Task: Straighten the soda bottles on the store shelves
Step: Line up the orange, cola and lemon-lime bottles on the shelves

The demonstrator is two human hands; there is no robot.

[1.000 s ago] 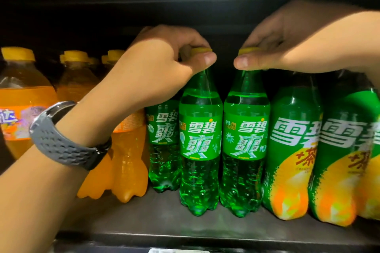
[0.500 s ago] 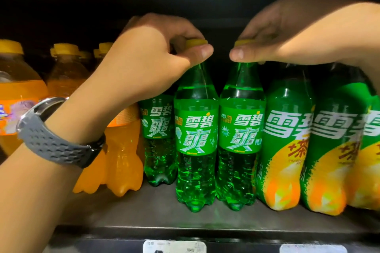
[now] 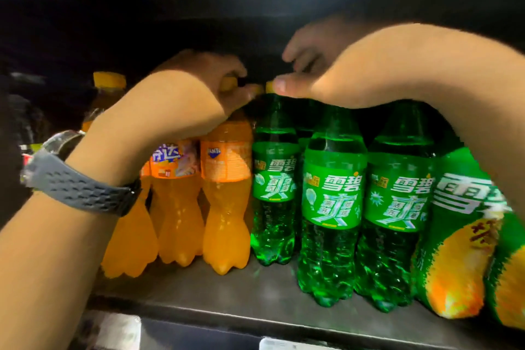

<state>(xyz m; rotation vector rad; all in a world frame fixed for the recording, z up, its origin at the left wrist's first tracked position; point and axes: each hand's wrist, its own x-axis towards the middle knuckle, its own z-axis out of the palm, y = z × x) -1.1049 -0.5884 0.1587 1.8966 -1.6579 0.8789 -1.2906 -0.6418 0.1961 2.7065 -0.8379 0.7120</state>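
Note:
Orange and green soda bottles stand on a dark shelf (image 3: 227,298). My left hand (image 3: 196,96), with a grey watch on the wrist, is closed over the yellow cap of an orange soda bottle (image 3: 225,207) at the right end of the orange group. My right hand (image 3: 326,71) reaches in from the right. Its thumb and fingers pinch the yellow cap of a green soda bottle (image 3: 272,179) that stands set back beside the orange one. Two more green bottles (image 3: 332,207) (image 3: 397,207) stand further forward, untouched, their caps hidden by my right forearm.
More orange bottles (image 3: 176,207) crowd the left behind my wrist. Larger green-and-yellow bottles (image 3: 460,236) fill the right end. The upper shelf's underside (image 3: 255,0) sits low over the caps. Price tags (image 3: 287,344) line the shelf's front edge.
Both hands have let go of the two front green bottles and shifted left. The left hand now holds the orange bottle's cap, the right the set-back green bottle's cap.

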